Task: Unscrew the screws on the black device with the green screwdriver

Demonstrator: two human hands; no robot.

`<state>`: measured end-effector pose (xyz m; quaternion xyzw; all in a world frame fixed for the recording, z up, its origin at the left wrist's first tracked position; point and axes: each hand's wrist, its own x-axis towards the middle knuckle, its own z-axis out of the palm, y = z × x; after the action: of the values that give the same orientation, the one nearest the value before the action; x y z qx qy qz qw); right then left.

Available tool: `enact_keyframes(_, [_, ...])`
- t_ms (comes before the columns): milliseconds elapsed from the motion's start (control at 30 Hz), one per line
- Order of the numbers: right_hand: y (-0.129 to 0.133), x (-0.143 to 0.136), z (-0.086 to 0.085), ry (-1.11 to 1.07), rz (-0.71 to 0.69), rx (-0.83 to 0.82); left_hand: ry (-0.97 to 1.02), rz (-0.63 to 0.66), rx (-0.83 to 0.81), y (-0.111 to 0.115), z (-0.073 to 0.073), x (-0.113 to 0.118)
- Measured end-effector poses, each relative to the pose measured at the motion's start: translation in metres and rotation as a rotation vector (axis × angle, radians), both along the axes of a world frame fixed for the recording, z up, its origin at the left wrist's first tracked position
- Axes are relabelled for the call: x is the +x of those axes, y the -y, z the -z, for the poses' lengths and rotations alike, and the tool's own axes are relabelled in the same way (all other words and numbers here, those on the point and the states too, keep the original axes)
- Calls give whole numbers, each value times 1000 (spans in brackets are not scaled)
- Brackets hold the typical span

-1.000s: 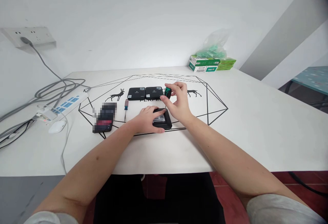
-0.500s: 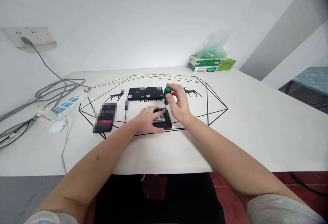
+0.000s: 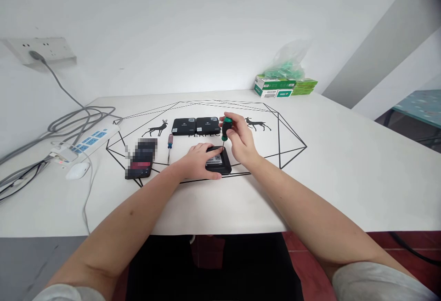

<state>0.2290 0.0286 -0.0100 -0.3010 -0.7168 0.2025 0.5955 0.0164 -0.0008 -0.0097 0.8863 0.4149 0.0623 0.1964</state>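
Note:
A black box with a white label lies on the white table, partly hidden under my left hand. The left thumb and forefinger are spread over the box, steadying it. My right hand has its fingers round the handle of a green and black screwdriver. The screwdriver stands nearly upright, its tip at the box's upper right corner by my left fingertip. Behind are two more black boxes, one on the left and one on the right, side by side.
A second screwdriver and a phone lie left of my hands. Farther left are a power strip, a white mouse and coiled cables. Green boxes under a plastic bag stand at the back right.
The fingers of my right hand have shifted slightly on the screwdriver, and its handle has tipped a little to the right. My left hand and the box have stayed in place.

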Motion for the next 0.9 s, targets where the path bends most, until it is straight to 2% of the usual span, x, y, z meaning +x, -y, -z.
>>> enact_keyframes(233, [-4, 0, -7, 112, 180, 118, 0, 24, 21, -1, 2, 0])
enact_keyframes(400, [-4, 1, -4, 115, 162, 107, 17, 20, 18, -1, 2, 0])
enact_keyframes(567, [3, 2, -6, 105, 65, 52, 1, 14, -2, -1, 1, 0])
enact_keyframes(800, [-5, 1, -4, 168, 222, 121, 10, 27, 19, -2, 3, -1])
enact_keyframes(900, [-4, 2, -3, 181, 238, 117, -5, 23, 14, -2, 3, -1])
